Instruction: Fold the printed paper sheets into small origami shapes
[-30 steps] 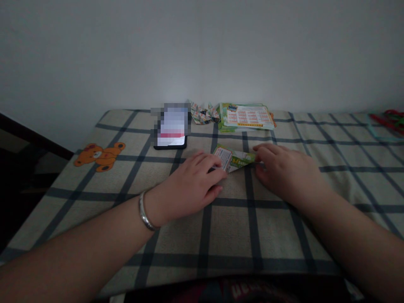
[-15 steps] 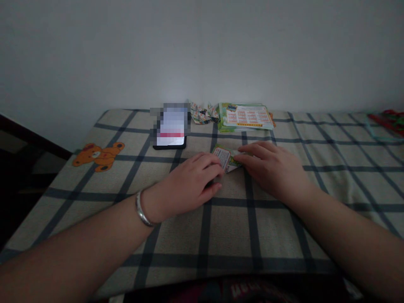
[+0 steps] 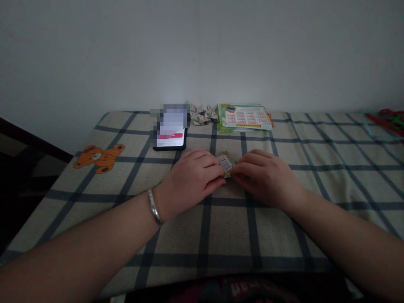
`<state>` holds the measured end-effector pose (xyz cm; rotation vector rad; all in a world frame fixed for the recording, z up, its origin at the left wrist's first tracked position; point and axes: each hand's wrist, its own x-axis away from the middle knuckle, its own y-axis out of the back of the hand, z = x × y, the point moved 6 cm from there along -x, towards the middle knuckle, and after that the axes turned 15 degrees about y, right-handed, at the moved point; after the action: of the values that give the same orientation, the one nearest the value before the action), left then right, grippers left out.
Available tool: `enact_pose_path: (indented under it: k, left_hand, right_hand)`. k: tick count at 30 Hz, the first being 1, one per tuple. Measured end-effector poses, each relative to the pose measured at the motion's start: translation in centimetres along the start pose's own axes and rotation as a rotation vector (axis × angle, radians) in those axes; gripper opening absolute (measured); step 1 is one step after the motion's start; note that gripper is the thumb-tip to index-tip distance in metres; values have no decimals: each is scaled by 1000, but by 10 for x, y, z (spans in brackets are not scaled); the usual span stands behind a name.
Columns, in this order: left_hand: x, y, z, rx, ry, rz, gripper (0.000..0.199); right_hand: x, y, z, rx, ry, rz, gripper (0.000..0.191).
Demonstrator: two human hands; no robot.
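Observation:
A small folded piece of printed paper (image 3: pixel 226 163), green-edged with a white text panel, is between my two hands just over the checked cloth. My left hand (image 3: pixel 198 172), with a silver bangle at its wrist, pinches the paper's left side between thumb and fingers. From the other side, my right hand (image 3: pixel 263 176) has its thumb and fingertips closed on the right edge. My fingers cover parts of the paper, so its full outline is hidden.
The checked cloth (image 3: pixel 176 240) covers the table. A lit phone (image 3: pixel 172 136), folded paper pieces (image 3: pixel 203 114) and a stack of printed sheets (image 3: pixel 244 118) lie near the wall. An orange bear cutout (image 3: pixel 100 158) is at left, a red and green item (image 3: pixel 391 120) at far right.
The right part of the paper has been folded in, so it looks smaller. My right hand has come left and down to its edge, and my left hand has shifted slightly right.

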<state>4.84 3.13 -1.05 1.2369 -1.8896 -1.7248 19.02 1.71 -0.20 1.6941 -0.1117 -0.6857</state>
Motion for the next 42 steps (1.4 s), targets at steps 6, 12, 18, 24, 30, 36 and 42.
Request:
enact_pose_path:
  k: [6,12,18,24,30,36,42]
  left_hand:
    - [3,4,-3,-78,-26,-86,13]
    - [0,10,5,56,76,-107,10]
    - [-2,16,15,290,138,-123,8]
    - [-2,15,19,328,248,-100,8]
    - [-3,14,27,416,325,-83,13]
    - [-3,8,37,499,429,-20,20]
    - [-4,4,37,548,455,64,26]
  right_hand:
    - [0,0,0,-80,-18,-80,8]
    - [5,-1,-18,-267,-153,-213,21]
    - [7,-5,-31,-348,-165,-281,12]
    - [8,-9,-33,-361,-172,-303,11]
    - [8,-10,-38,-394,-202,-295,12]
    - [15,-9,-42,-558,-358,-386,6]
    - [19,-24,-47,-859,-505,-472,12]
